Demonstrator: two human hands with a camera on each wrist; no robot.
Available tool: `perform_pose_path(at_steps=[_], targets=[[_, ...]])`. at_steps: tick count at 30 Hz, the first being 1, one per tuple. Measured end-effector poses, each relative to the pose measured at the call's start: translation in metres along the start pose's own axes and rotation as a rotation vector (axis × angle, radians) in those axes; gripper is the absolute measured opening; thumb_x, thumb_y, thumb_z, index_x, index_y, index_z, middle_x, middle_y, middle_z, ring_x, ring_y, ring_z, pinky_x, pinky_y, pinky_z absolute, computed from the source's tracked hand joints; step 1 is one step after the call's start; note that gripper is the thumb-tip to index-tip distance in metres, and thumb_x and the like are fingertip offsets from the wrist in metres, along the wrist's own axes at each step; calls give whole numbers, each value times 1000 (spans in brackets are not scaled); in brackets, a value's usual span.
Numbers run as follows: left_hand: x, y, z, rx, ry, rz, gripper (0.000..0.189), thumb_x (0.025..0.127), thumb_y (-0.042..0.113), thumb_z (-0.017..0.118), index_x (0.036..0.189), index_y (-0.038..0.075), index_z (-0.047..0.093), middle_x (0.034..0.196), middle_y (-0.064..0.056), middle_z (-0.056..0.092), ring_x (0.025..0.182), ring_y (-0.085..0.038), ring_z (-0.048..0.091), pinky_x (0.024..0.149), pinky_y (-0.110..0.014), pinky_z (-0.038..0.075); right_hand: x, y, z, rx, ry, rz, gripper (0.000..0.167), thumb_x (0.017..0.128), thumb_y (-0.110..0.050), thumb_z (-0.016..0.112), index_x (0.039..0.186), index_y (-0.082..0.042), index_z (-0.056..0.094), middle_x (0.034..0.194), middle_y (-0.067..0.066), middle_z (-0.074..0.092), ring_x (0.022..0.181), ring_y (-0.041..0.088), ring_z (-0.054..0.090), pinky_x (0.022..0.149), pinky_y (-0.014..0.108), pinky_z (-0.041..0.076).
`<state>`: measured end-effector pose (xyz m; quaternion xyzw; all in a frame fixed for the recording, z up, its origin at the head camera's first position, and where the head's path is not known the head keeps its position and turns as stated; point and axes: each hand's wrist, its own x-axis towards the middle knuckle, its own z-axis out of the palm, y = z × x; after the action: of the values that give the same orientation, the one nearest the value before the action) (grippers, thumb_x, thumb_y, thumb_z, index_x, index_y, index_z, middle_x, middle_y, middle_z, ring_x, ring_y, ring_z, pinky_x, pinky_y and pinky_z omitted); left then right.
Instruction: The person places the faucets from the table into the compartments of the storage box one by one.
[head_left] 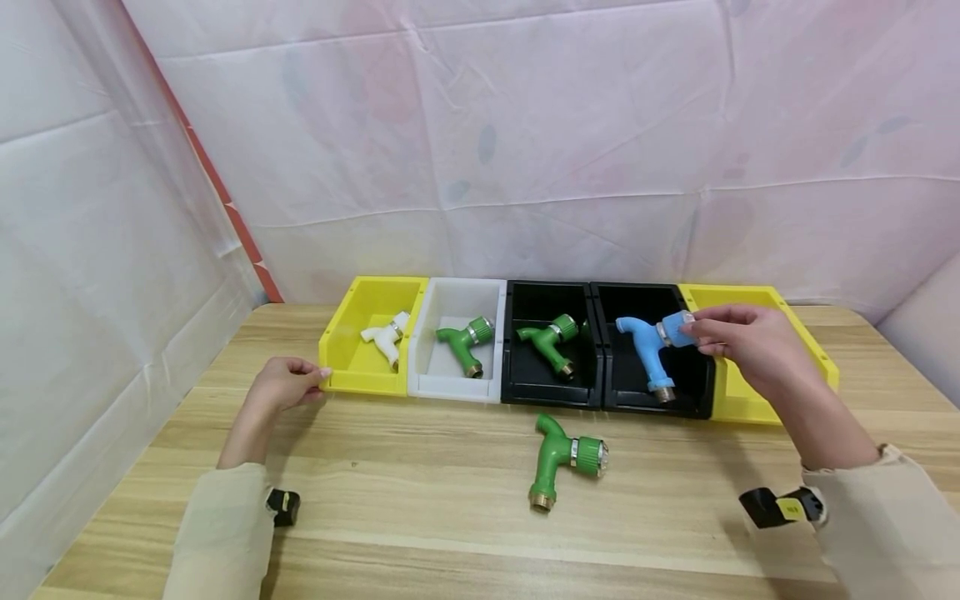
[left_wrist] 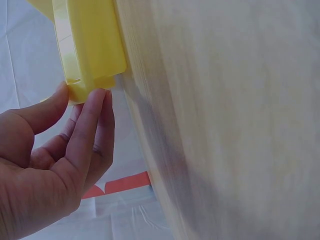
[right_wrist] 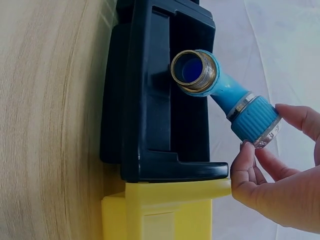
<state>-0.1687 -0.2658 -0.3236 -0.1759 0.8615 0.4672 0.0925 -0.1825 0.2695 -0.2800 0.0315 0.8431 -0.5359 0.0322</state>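
the right hand (head_left: 750, 342) has its grip on the knob of a blue tap (head_left: 647, 346), pinched by thumb and fingers over the right black bin (head_left: 693, 402); contact with the bin is hard to tell. the spout is hidden in the right wrist view. the tap is glossy, with ribbed knob, silver collar and brass threaded end; marks on the knob's silver cap are unreadable. the left hand (head_left: 285, 385) pinches a front corner of the left yellow bin (head_left: 363, 383). the right hand partly covers the right yellow bin (head_left: 738, 402). a green tap (head_left: 551, 462) lies on the surface (head_left: 420, 500).
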Motion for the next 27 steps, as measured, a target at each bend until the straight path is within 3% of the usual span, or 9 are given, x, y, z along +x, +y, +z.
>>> perform_pose_path(at_steps=[8,13,21,27], targets=[[-1,1,1,-3,4,0,27,92,15,56,102,-10,53,83,-9,51,66,-11,56,65,-24,53,2,0,1,32,13,16,42,82,-37,67,107,-5,57,85,-15,59,75,9,56,70,17,50],[0,0,1,-10,7,1,27,92,14,56,103,-11,53,84,-9,51,66,-10,56,65,-24,53,5,-1,1,79,19,32,29,80,-36,69,98,-14,62,83,-15,60,74,8,56,69,17,51],[-1,1,1,-19,-2,7,28,92,15,56,103,-11,53,83,-9,51,65,-10,56,64,-24,53,9,-7,6,-6,57,50,63,77,-42,69,119,2,50,87,-12,56,74,9,55,69,16,50],[0,0,-1,-23,-7,10,31,89,18,60,98,-11,54,82,-11,52,64,-11,57,62,-23,53,14,-11,12,-31,83,39,59,81,-37,68,117,5,50,89,-7,53,72,7,57,69,17,51]])
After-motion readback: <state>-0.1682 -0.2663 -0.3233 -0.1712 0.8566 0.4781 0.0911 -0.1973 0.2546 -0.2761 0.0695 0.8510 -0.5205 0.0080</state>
